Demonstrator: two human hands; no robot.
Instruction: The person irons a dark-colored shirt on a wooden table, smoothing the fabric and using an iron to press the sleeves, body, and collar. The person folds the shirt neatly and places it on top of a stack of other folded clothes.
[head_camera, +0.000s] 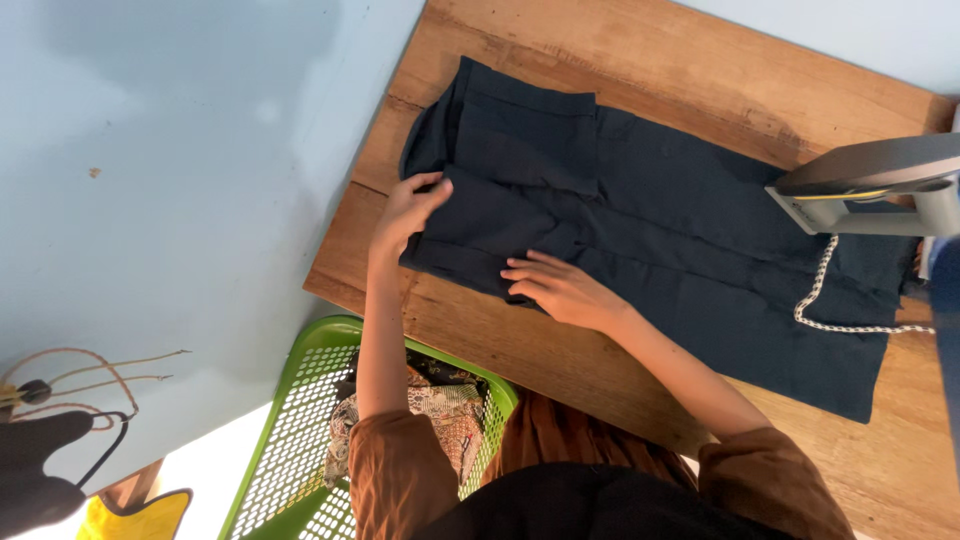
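Dark trousers (650, 230) lie flat across the wooden table (520, 350), folded end toward its left edge; left hand (408, 210) pinches that fold (fingers curled), right hand (560, 288) presses open-palmed beside it.

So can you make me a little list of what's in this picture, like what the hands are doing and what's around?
left hand: left hand pinches the edge of the dark cloth
right hand: right hand lies flat on the cloth, fingers spread
cloth: dark garment laid out on the table, partly folded
table: wooden table
iron: grey iron standing on the far end of the cloth, with a white braided cord
basket: green plastic basket beside the table, patterned fabric inside
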